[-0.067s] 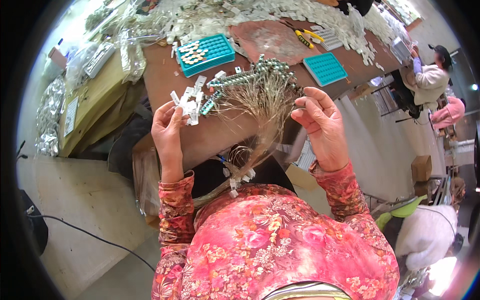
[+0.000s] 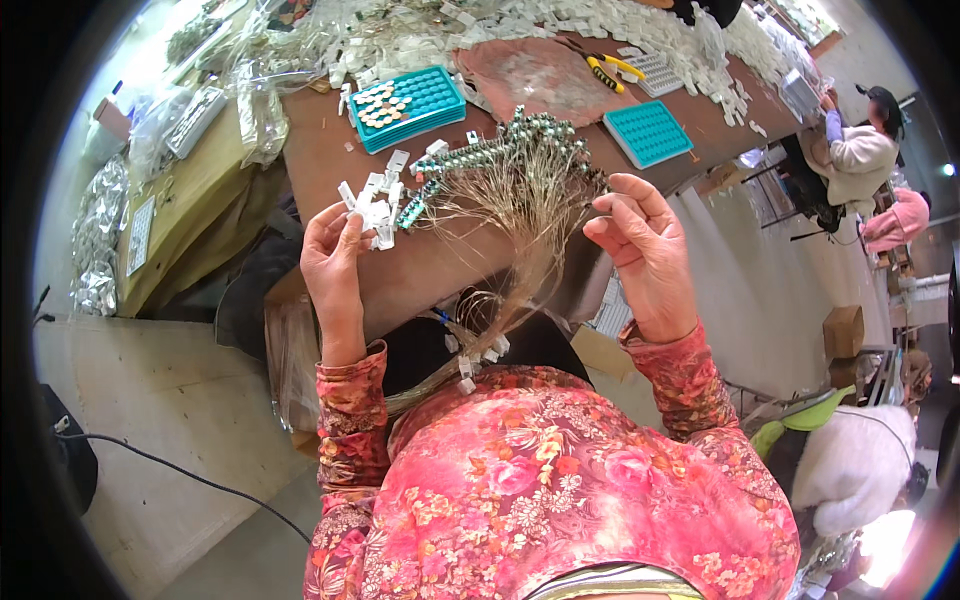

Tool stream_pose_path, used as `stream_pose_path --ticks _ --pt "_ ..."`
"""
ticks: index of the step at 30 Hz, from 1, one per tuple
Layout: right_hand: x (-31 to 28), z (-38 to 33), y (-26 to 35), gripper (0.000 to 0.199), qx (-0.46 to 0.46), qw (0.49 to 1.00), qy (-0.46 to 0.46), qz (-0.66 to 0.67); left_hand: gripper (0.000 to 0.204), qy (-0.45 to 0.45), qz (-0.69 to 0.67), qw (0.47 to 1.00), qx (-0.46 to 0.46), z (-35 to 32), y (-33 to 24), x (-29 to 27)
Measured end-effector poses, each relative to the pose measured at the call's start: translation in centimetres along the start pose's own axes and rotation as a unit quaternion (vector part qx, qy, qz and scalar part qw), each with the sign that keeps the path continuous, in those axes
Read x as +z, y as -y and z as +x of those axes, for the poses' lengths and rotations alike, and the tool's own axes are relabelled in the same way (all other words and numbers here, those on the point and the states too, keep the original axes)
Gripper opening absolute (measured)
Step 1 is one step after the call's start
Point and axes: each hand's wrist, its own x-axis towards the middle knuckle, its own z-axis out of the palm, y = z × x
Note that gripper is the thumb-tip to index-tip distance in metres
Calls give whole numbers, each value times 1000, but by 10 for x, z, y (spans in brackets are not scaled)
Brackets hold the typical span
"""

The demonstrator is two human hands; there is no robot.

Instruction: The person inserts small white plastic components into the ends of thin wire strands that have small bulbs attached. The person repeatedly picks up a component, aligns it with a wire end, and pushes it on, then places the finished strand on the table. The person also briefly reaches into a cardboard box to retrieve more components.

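Note:
A thick bundle of fine tan wires (image 2: 525, 235) fans up from my lap over the table edge. Its far ends carry green-and-silver beads or small bulbs (image 2: 540, 135). My left hand (image 2: 335, 260) is closed in a pinch beside a small heap of white plastic clips (image 2: 376, 205); what lies between its fingertips is hard to make out. To the right of the bundle, my right hand (image 2: 645, 245) is raised with thumb and forefinger pinched close to the outer wire ends. Anything in that pinch is too small to name. More white clips (image 2: 466, 368) hang on the wires near my lap.
Stacked teal trays (image 2: 440, 125) hold round cream pieces; another teal tray (image 2: 650, 135) lies right. Yellow-handled pliers (image 2: 605, 75) rest by a reddish cloth (image 2: 535, 75). White pieces (image 2: 680, 50) heap along the back. A cardboard box (image 2: 843, 330) and a seated person (image 2: 860, 155) are at right.
The whole view has shifted very slightly. Both hands keep the same pinched poses, and nothing has visibly been taken up or let go.

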Motion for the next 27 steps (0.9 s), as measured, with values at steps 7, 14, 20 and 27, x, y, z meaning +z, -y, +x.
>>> stream_pose_path --ticks 7,14,20,27 --pt "-38 -30 -10 26 79 988 -57 -117 26 17 6 1000 24 -1 4 -4" --pt "-30 -60 -39 20 32 911 46 -409 26 15 -28 999 36 0 4 -5" --pt "-15 -65 -55 23 -16 860 146 -489 23 -15 30 998 55 1 3 -5" --pt "-15 -80 -61 27 197 917 174 -300 25 -15 209 975 75 14 1 -4"
